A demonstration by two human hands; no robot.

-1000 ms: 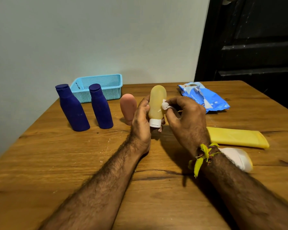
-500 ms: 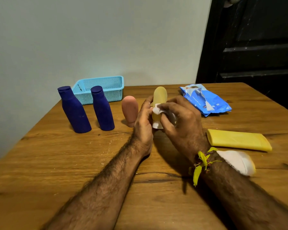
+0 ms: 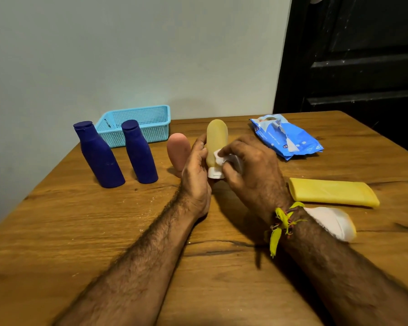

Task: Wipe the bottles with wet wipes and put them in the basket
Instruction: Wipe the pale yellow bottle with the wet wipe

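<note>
The amber bottle [image 3: 216, 140] is held cap-down above the table [image 3: 104, 227], clamped in the left hand [image 3: 196, 175]. A wipe [image 3: 224, 160] is pinched in the right hand [image 3: 252, 175] against the bottle's lower body, much as half a second earlier; a second ago it was pressed higher. The basket [image 3: 139, 123] stays behind two blue bottles [image 3: 99, 156].

We see two bare, hairy forearms with no sleeves. The left hand [image 3: 196, 177] wears nothing. At the wrist of the right hand [image 3: 252, 175], toward 5 o'clock, sits a knotted yellow-and-red thread band [image 3: 282, 223] with loose yellow tails.
</note>
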